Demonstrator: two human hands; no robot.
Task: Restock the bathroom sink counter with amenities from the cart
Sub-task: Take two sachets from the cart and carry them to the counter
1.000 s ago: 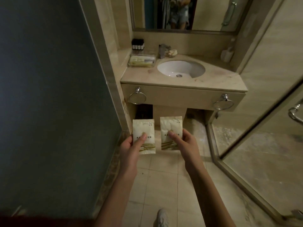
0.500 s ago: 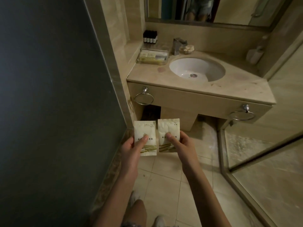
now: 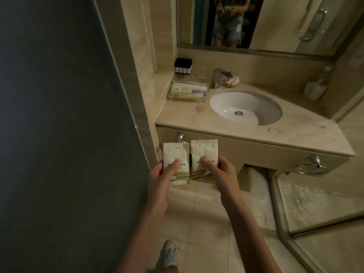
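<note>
The beige bench (image 3: 256, 135) carries a clear tray (image 3: 188, 92) of packets, small dark bottles (image 3: 183, 66) and a sunken white basin (image 3: 245, 107).

Dim, warm yellowish light; the dark grey-green wall panel (image 3: 49, 115) on the left sinks into shadow. The white oval sink basin (image 3: 226, 107) is brightest. The reflection in the rectangular wall mirror (image 3: 275, 22) looks soft, and wide-angle distortion bends straight lines near the edges.

High on the wall, a mirror (image 3: 275, 22). Below right, a chrome towel ring (image 3: 309, 169). Right of that, a glass shower door (image 3: 319, 205). Underfoot, beige floor tiles (image 3: 206, 223), a grey sneaker (image 3: 170, 253).
</note>
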